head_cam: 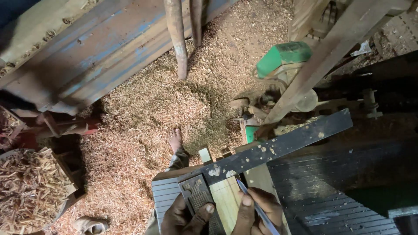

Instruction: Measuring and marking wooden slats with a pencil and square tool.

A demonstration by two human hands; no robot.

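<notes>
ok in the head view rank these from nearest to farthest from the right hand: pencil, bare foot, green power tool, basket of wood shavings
1. Slim pencil, held in the right hand.
2. Bare foot, up and left on the sawdust.
3. Green power tool, far up, slightly right.
4. Round basket of wood shavings, far left edge.

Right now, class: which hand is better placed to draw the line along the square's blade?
The right hand: it grips the pencil beside the square, while the left hand pins its stock.

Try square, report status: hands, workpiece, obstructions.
Left hand pressing try square stock. Right hand gripping pencil against blade edge. Wooden board under square. Bare foot on sawdust floor below.
</notes>
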